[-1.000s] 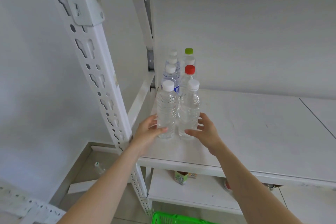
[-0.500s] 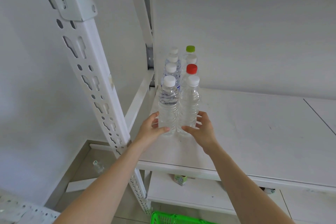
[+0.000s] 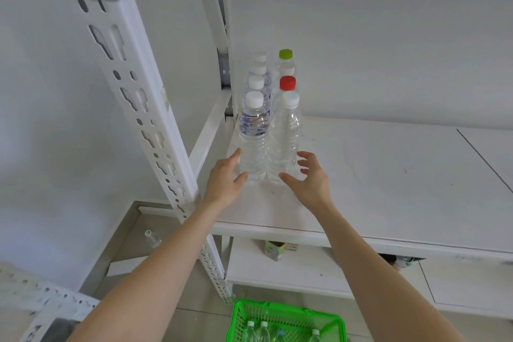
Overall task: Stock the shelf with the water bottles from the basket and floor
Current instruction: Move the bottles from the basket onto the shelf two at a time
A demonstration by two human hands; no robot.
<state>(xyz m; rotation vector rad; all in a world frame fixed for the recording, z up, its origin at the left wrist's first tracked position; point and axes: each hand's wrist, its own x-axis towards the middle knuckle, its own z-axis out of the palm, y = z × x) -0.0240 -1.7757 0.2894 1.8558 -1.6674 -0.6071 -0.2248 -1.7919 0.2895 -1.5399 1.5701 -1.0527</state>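
Observation:
Two clear water bottles with white caps stand side by side at the front of two rows on the white shelf (image 3: 388,180): the left bottle (image 3: 254,144) and the right bottle (image 3: 286,139). Behind them stand more bottles, one with a red cap (image 3: 287,83) and one with a green cap (image 3: 286,54). My left hand (image 3: 224,180) curves loosely beside the left bottle, thumb touching its base. My right hand (image 3: 311,178) is spread next to the right bottle, fingers off it. A green basket (image 3: 236,316) on the floor holds several bottles (image 3: 262,332). Another bottle (image 3: 152,239) lies on the floor at the left.
A perforated white upright post (image 3: 138,97) rises just left of my left arm. A small carton (image 3: 273,250) stands on the lower shelf (image 3: 291,272). The shelf surface runs bare to the right of the bottle rows. A white wall closes off the left.
Both hands have loosened from the two front bottles and drawn back slightly; the right fingers have spread off their bottle. The bottles now stand against the rows behind.

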